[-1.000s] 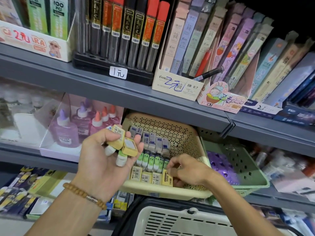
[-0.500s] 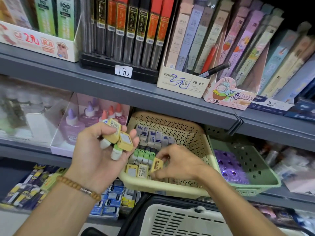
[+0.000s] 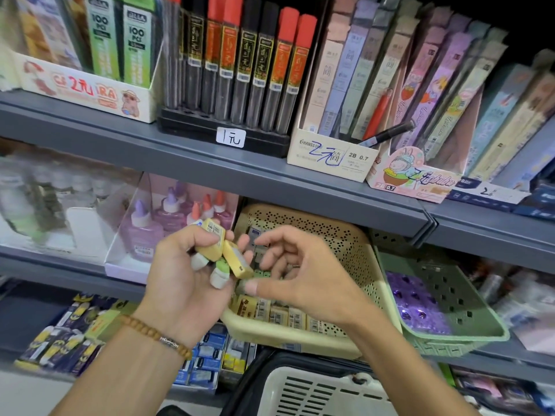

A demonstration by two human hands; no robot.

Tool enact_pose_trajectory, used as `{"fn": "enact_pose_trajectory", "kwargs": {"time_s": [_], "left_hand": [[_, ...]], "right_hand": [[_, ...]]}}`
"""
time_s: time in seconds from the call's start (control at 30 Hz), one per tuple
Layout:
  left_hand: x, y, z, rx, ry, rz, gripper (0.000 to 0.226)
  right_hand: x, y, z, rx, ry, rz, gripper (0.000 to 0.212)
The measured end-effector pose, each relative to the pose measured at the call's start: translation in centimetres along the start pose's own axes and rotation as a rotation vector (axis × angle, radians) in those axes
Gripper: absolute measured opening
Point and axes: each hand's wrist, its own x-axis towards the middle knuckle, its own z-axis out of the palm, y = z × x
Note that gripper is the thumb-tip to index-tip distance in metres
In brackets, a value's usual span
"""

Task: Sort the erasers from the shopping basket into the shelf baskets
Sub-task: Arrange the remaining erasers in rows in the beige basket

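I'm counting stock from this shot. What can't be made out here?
- Head view: erasers in the beige basket are mostly hidden by the right hand.
- Erasers in the left hand: fingers cover some, count unclear.
- Shopping basket: cut off by bottom edge.
- Green basket contents: blurred.

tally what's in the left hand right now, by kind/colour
Left hand holds:
Yellow-sleeved erasers: 2
White erasers with green sleeve: 1
White erasers, sleeve hidden by the fingers: 1
Total visible: 4
More could be hidden in the palm. The right hand holds nothing and reaches toward the yellow ones.
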Motion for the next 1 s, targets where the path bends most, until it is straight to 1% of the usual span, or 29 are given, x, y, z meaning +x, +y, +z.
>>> {"fn": "enact_pose_trajectory", "kwargs": {"time_s": [0.07, 0.13, 0.2, 0.27, 0.33, 0.4, 0.47, 0.53, 0.6, 0.73, 0.83, 0.93, 1.0], "left_hand": [[-0.1, -0.4, 0.3, -0.013, -0.018, -0.032, 0.023], [-0.1, -0.6, 0.3, -0.024, -0.017, -0.047, 0.032], [-0.1, -0.8, 0.3, -0.032, -0.006, -0.061, 0.035], [-0.1, -0.8, 0.4, -0.004, -0.006, -0.065, 0.036], [-0.1, -0.8, 0.4, 0.025, 0.020, -0.071, 0.031], [0.0, -0.9, 0.3, 0.043, 0.029, -0.089, 0.021], [0.1, -0.9, 0.3, 0.088, 0.017, -0.108, 0.020], [0.0, -0.9, 0.4, 0.151, -0.005, -0.108, 0.032], [-0.2, -0.8, 0.5, 0.211, -0.017, -0.097, 0.039], [-0.2, -0.6, 0.2, 0.267, -0.034, -0.093, 0.043], [-0.2, -0.5, -0.1, 0.295, -0.053, -0.108, 0.045], [-0.3, -0.4, -0.2, 0.293, -0.060, -0.129, 0.039], [-0.3, -0.4, -0.2, 0.289, -0.076, -0.142, 0.036]], "right_hand": [[-0.3, -0.5, 0.7, -0.121, -0.060, -0.028, 0.046], [-0.3, -0.5, 1.1, -0.223, -0.029, -0.046, 0.035], [-0.4, -0.2, 0.7, -0.216, 0.015, -0.077, 0.022], [-0.7, -0.2, -0.2, -0.145, 0.075, -0.088, 0.021], [-0.8, 0.1, -1.6, -0.030, 0.188, -0.030, 0.019], [-0.8, 0.8, -3.1, 0.041, 0.317, 0.101, 0.013], [-0.8, 1.9, -4.7, 0.053, 0.369, 0.239, 0.012], [-0.9, 3.1, -5.9, -0.005, 0.304, 0.354, 0.011], [-0.9, 4.1, -6.2, -0.030, 0.171, 0.440, 0.007], [-0.2, 4.6, -5.0, 0.047, -0.058, 0.537, 0.006], [0.7, 4.2, -2.8, 0.024, -0.207, 0.587, 0.006], [1.1, 4.1, -0.2, -0.147, -0.249, 0.565, 0.013], [1.1, 3.8, 0.3, -0.218, -0.182, 0.492, 0.015]]}}
